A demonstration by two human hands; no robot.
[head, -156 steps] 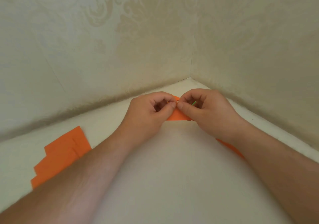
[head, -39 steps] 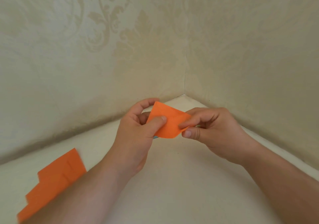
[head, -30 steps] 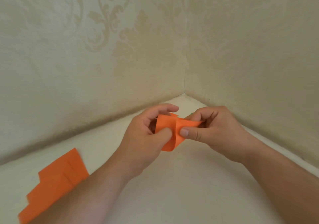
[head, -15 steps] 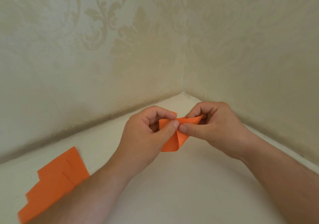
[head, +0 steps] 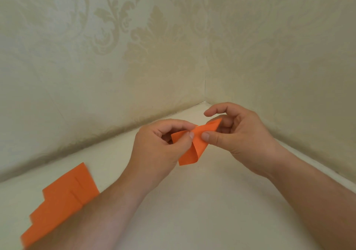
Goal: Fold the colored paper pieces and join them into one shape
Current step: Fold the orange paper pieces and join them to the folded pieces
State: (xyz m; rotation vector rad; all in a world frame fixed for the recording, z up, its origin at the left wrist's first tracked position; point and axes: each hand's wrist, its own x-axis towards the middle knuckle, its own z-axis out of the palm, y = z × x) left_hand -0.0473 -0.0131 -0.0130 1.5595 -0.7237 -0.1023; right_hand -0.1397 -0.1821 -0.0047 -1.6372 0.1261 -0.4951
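Orange paper piece [head: 192, 145]: featherweight, thin, creases readily; pinched mid-air near its fold by left hand [head: 161, 145] and right hand [head: 237, 134]; best handled at edges.

Looks like a room in a home: cream damask wallpaper [head: 119, 37] with leafy scrollwork fills the whole upper frame, two walls meeting in a corner seam [head: 205, 76] right of centre. A plain off-white surface [head: 192, 211] runs into that corner below.
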